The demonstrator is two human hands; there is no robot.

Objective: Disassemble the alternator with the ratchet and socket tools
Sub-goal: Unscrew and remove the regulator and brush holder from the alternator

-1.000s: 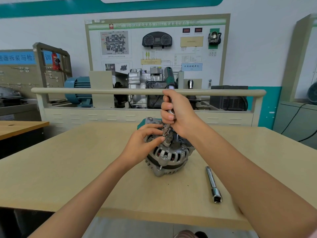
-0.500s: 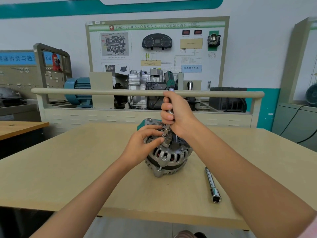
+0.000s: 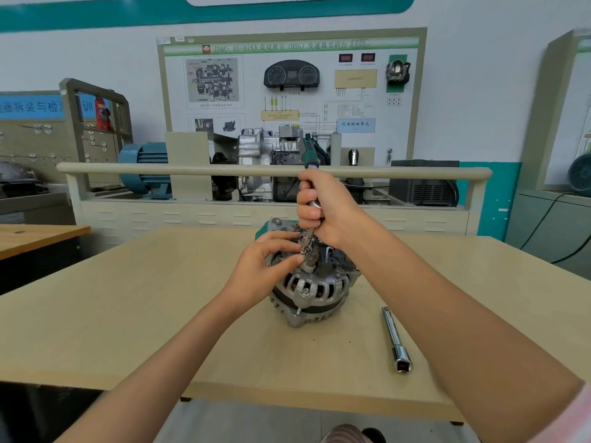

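Head view: right hand (image 3: 323, 209) fists the upright ratchet (image 3: 309, 155); left hand (image 3: 259, 266) fingers pinch its socket (image 3: 309, 262).

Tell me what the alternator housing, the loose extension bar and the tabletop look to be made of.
Alternator housing: likely cast aluminium, judging by its dull silver-grey, ribbed, slotted surface. Extension bar: probably chrome-plated steel, since it is mirror-bright with sharp highlights. Tabletop: seems to be laminated board, a smooth, matte, pale beige sheet with a thin flat edge; what its core is cannot be told.

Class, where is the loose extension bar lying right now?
In the head view, the extension bar lies on the table, right of the alternator and beside the right forearm, untouched.
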